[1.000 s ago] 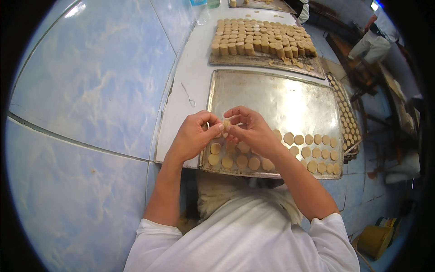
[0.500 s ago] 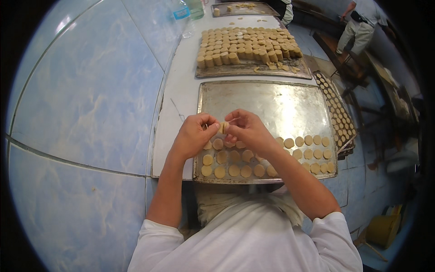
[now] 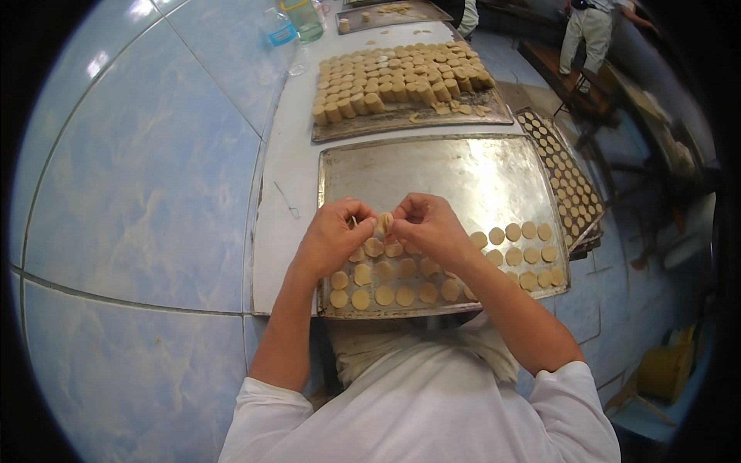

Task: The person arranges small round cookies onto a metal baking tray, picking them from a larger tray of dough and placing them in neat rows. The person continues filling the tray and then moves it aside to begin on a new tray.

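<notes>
Over the middle of a metal baking tray (image 3: pixel 417 174), both hands meet in front of me. A small round piece of pale dough (image 3: pixel 384 224) is pinched between their fingertips; it looks like thin discs standing on edge. My left hand (image 3: pixel 333 234) grips its left side with thumb and forefinger, the other fingers curled. From the right, my right hand (image 3: pixel 429 231) pinches the same piece. Below them, flat dough discs (image 3: pixel 405 295) lie in rows along the near part of the tray, some covered by my hands and right forearm.
A second tray (image 3: pixel 432 122) beyond holds many short stacks of dough discs (image 3: pixel 386 81) and loose scraps. More filled trays (image 3: pixel 567 181) stand stacked at the right. A thin wire tool (image 3: pixel 287 202) lies left, near the tiled wall (image 3: pixel 147 177). Bottles (image 3: pixel 302 21) and a person (image 3: pixel 590 35) are farther off.
The view has turned a little, so the table and trays sit farther left. Both hands stay together at the dough piece, which now shows more of its round face.
</notes>
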Available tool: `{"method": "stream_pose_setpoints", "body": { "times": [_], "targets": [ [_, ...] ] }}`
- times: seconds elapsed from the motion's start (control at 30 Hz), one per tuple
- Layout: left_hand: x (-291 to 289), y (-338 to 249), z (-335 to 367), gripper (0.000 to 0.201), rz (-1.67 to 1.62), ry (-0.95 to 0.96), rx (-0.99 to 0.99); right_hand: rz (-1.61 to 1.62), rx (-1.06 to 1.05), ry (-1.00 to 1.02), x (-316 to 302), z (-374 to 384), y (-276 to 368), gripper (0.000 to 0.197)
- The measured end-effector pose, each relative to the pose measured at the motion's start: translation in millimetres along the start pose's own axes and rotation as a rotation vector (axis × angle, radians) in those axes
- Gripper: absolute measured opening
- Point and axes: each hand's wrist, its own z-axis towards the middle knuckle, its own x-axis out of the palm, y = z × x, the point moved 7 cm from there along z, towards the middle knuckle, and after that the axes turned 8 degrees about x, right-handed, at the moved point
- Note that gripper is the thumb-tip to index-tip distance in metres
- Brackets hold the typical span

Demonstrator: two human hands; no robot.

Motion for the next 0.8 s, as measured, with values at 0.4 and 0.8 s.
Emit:
{"method": "stream_pose_setpoints", "body": {
  "times": [0.4,0.8],
  "targets": [
    [14,-16,5,0.024,-0.032,0.035,0.056,0.125,0.018,0.032,-8,-15,-3,0.021],
    [17,-1,14,0.023,-0.037,-0.031,-0.020,-0.330,-0.214,-0.257,-34,-23,10,0.011]
  ]
}}
